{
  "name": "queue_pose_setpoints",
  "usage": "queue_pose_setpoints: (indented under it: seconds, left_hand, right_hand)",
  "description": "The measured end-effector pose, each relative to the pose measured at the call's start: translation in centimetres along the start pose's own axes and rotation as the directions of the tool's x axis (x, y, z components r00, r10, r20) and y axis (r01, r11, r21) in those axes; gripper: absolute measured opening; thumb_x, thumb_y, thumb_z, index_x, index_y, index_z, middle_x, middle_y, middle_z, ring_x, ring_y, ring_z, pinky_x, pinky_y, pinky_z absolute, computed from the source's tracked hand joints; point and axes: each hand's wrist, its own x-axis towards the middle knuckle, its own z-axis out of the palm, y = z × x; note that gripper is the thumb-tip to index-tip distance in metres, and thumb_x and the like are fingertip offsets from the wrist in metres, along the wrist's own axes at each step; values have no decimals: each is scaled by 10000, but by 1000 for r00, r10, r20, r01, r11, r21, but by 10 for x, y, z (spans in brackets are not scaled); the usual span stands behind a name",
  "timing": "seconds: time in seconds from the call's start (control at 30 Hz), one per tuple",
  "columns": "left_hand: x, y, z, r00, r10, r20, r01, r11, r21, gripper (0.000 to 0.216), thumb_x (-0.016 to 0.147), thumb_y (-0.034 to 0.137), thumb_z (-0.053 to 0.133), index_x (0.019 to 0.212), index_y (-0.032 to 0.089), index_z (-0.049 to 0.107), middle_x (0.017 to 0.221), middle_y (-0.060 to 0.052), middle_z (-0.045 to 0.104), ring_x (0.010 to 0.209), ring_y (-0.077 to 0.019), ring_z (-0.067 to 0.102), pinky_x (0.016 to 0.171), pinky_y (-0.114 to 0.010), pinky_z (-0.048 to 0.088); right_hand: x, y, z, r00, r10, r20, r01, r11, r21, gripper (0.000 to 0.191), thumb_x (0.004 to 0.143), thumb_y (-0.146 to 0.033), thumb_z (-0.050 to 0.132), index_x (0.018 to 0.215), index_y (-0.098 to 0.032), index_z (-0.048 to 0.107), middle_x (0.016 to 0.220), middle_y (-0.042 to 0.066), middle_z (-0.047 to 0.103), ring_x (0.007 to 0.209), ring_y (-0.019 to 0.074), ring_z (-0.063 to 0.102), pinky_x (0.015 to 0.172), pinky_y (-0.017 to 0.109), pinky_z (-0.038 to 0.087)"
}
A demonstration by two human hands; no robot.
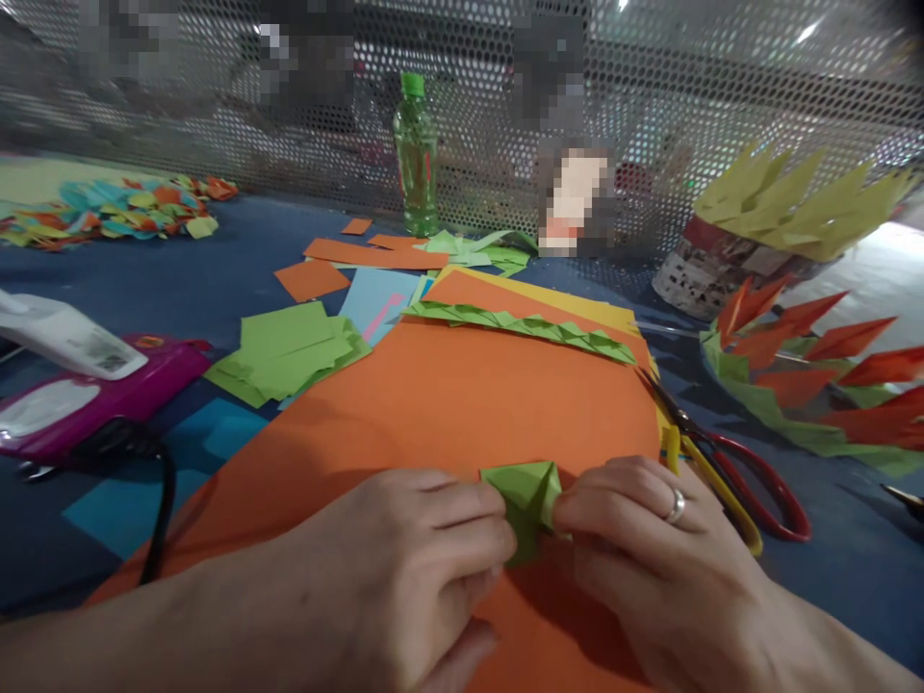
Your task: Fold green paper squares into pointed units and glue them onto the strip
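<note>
Between my hands is a small green square of paper [526,496], its right corner folded up into a raised crease. My left hand [440,549] presses its curled fingers on the paper's left edge. On the right side, my right hand [642,549], with a ring on one finger, pinches the folded corner. Both hands rest over a large orange sheet of paper [346,433]. Farther up that sheet lies a folded green paper strip [520,329] with a row of small points. The undersides of my fingers are hidden.
At left are green paper squares [289,346] and a magenta-and-white device [108,395] with a black cord. Scissors [714,448] lie at right, beside an orange-and-green paper crown [815,375]. A green-capped bottle [417,164] stands at the back before a perforated metal panel [476,106].
</note>
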Motion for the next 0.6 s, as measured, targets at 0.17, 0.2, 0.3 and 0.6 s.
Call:
queue_pose_setpoints:
  seconds: [0.17,0.2,0.3,0.6]
  left_hand:
    - [-2,-1,2,999,42,-19,-41,997,60,108,961,171,625,876,170,691,952,-61,727,966,-227,669,956,-347,532]
    - [-2,-1,2,998,48,-30,-46,997,61,129,974,184,617,871,167,693,952,-63,732,965,-229,670,961,-352,531]
    - [-3,-1,1,997,65,-41,-63,997,46,190,1007,205,583,864,162,699,944,-71,733,957,-231,669,961,-364,533]
    - [12,-10,-7,972,179,-149,-146,967,211,418,1086,152,358,902,133,734,946,-85,753,880,-217,681,853,-342,553]
  right_hand:
    - [2,10,-1,997,57,58,-57,998,3,394,892,-56,503,1174,-259,689,1131,56,677,1014,199,604,848,303,486]
    - [2,11,1,995,59,82,-59,998,1,428,891,-51,506,1214,-276,675,1195,59,660,1074,208,593,883,316,484]
    - [0,14,5,989,73,127,-74,997,4,403,899,-46,516,1201,-272,659,1307,58,617,1166,220,555,955,343,467]
    - [3,19,-1,997,65,44,-70,989,127,299,993,-24,408,940,-189,652,873,31,685,878,183,610,819,331,446]
